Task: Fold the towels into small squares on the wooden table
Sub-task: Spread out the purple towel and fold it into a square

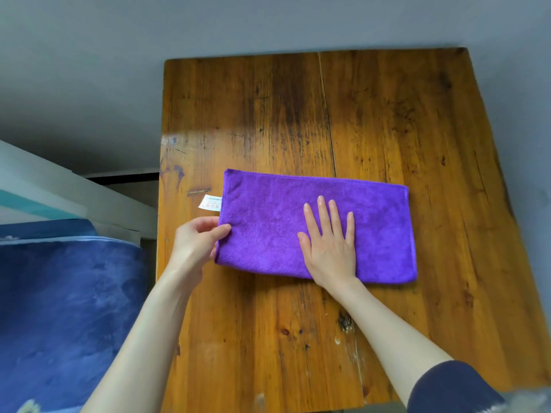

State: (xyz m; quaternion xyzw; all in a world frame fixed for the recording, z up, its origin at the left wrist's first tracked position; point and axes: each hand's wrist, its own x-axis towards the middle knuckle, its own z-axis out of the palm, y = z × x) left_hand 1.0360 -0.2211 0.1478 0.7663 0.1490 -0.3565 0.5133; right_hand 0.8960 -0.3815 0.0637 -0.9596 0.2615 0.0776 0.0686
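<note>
One purple towel point(268, 222), folded flat into a rectangle

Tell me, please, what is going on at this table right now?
A person is folding a purple towel on the wooden table. It lies as a long rectangle, not yet a small square. The right hand presses flat on its middle, while the left hand pinches its left edge, near a white label.
</note>
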